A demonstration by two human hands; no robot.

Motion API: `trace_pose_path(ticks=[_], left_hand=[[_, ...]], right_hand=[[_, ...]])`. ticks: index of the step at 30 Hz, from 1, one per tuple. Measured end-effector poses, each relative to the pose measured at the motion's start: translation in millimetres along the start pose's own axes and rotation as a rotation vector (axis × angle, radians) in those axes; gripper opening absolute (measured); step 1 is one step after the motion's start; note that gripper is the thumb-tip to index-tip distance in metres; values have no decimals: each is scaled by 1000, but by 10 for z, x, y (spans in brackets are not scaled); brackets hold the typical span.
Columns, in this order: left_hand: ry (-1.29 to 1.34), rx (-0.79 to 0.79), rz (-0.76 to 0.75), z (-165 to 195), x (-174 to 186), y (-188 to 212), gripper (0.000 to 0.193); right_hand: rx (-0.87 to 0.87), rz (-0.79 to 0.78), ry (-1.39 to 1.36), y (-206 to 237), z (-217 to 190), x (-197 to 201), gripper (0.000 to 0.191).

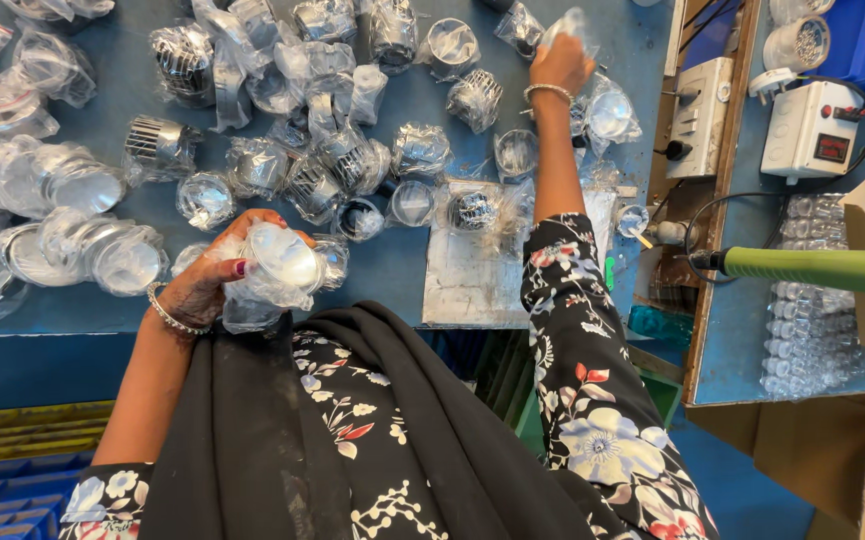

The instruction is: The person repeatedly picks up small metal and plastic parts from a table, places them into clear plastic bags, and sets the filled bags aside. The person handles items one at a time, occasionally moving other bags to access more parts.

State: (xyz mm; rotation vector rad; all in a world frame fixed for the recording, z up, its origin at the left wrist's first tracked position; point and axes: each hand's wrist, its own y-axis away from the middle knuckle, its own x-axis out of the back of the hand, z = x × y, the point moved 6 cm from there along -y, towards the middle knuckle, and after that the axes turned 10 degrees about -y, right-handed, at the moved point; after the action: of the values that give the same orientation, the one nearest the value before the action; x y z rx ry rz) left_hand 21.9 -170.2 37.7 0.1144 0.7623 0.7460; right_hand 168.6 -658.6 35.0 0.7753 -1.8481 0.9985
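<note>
Clear plastic bags holding round silver parts lay scattered across the blue table. A white box at right carried a small dark screen.

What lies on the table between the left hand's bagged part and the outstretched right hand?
In the head view, bagged metal parts lie scattered on the blue table between left hand and right hand.

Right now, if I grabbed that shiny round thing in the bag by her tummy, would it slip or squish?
The bagged round part in the left hand would probably crinkle and slide, since its clear wrap looks loose. The shiny disc inside looks rigid, so it likely won't squish. It seems light: fingers alone hold it.
</note>
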Motion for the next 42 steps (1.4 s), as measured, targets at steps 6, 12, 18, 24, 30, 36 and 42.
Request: trace_pose_path(ticks=[6,12,18,24,30,36,42], left_hand=[[29,-6,6,2,0,-2,85],[54,-21,-18,18,4,-1,85],[28,-32,-40,41,-25,-37,85],[4,-76,-77,100,-73,-17,83],[6,-141,-102,94,-47,-24,80],[-20,-127,-97,-59,22,91,71],[-137,-130,-87,-220,111,408,74]], right_hand=[[-83,159,-228,2,554,559,23],[117,128,196,530,1112,712,21],[331,-97,219,777,1214,500,36],[258,-15,141,624,1199,510,27],[30,362,-14,512,1165,878,32],[109,-9,-608,1452,-26,1034,42],[760,-372,-849,3241,-1934,1345,58]])
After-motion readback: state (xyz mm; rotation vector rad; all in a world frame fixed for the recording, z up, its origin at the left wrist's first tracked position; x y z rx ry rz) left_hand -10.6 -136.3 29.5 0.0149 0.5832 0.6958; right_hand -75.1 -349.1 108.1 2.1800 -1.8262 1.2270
